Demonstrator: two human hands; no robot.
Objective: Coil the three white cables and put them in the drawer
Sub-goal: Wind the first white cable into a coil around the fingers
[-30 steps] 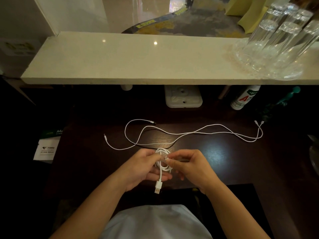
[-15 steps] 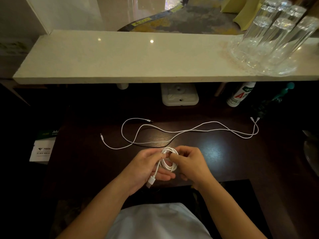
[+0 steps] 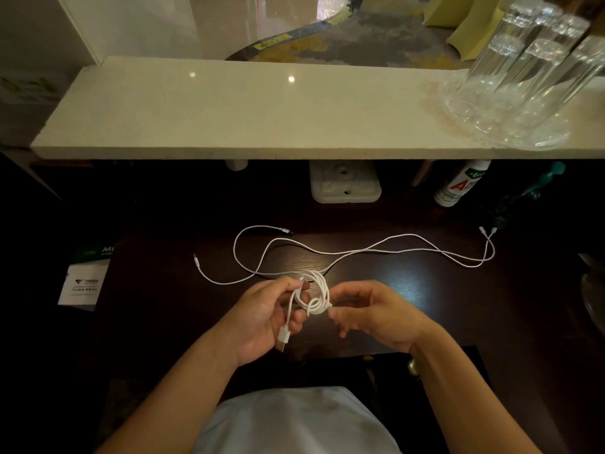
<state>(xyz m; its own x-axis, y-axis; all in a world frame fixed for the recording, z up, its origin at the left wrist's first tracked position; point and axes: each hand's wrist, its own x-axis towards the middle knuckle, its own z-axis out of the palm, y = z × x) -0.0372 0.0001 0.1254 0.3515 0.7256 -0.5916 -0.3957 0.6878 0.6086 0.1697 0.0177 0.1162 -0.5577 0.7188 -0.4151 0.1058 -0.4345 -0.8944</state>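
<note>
Both hands are held low over the near part of the worktop [image 3: 409,276], with a coiled cable [image 3: 316,298] between them. The left hand [image 3: 262,319] is half closed: the coil's upper left side is pinched between thumb and forefinger, and the remaining fingers are curled loosely beneath it. The right hand [image 3: 376,314] is likewise partly curled, and the coil's lower right edge is pinched at its fingertips. The coil is held as a small ring of several turns, its open face turned up toward the camera. A free tail is seen hanging from it across the left palm, ending in a USB plug [image 3: 283,335] that points down and slightly left.

Two loose cables [image 3: 343,253] are laid uncoiled on the worktop just beyond the hands. Their long axis runs left to right: both are bent back at the far right, where two small plugs lie side by side, and the other two ends are spread apart at the left. Whether the nearest strand is touched by the coil cannot be told.

Farther back, a white socket block [image 3: 345,185] and a labelled bottle [image 3: 461,183] are seen under a pale stone shelf [image 3: 229,109], on which clear glasses [image 3: 523,70] are stood at the right. A printed leaflet [image 3: 82,286] is seen at the left.
</note>
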